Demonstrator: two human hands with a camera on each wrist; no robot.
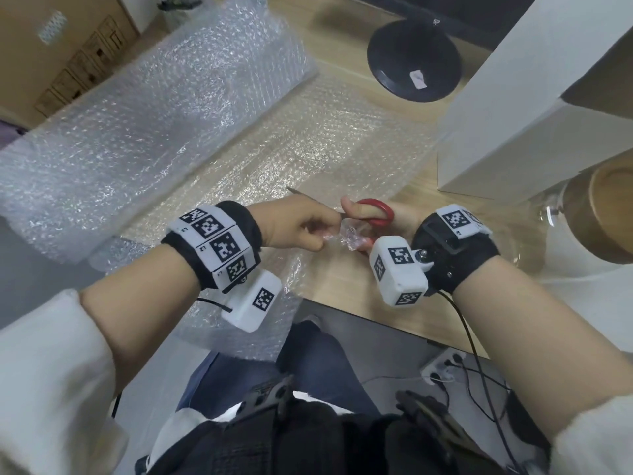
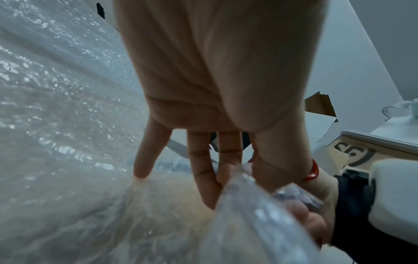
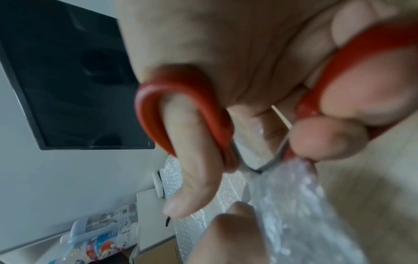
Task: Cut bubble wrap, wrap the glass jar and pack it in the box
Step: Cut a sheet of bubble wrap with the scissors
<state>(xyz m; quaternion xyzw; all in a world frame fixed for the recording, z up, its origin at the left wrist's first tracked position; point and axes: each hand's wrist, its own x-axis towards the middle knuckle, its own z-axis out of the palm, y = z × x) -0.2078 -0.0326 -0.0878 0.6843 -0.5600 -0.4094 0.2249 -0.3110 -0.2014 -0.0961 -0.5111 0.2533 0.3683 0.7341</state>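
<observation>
A clear bubble wrap sheet runs from its big roll across the wooden table. My left hand pinches a bunched edge of the wrap between thumb and forefinger, with the other fingers straight. My right hand grips red-handled scissors, thumb in one loop and fingers in the other. The blades meet the bunched wrap, and one tip shows past my left hand. The glass jar with a wooden lid stands at the right. Behind it is the open white box.
A black round monitor base stands at the back of the table, with the dark screen above it. Brown cardboard boxes sit at the far left. The table's front edge is close to my wrists, with cables below it.
</observation>
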